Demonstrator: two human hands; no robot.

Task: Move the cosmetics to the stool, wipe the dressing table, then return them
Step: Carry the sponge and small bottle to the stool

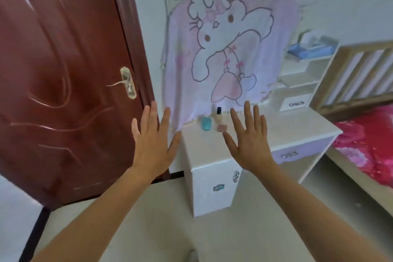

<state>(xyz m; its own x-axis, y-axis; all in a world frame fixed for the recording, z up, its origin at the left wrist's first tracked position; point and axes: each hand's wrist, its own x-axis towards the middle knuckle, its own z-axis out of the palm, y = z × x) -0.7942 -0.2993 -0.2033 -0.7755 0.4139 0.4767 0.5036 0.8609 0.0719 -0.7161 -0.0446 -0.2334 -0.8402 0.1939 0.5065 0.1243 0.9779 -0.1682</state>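
Both hands raised, fingers spread, empty: left hand (pixel 152 140), right hand (pixel 248 138). Cosmetics on table (pixel 276 125) just beyond right fingertips: teal jar (pixel 206 123), bottle (pixel 219 115), pink compact (pixel 222 128). Stool not in view. Advice: grip bottle low, upright; take one piece per hand.

Your desk (pixel 282 125) is white with a pale cream top. Three items stand on it near the back left: a teal jar (pixel 206 123), a bottle (pixel 219 115) with a dark cap just beside it, and a pink compact (pixel 222 128) in front of the bottle.
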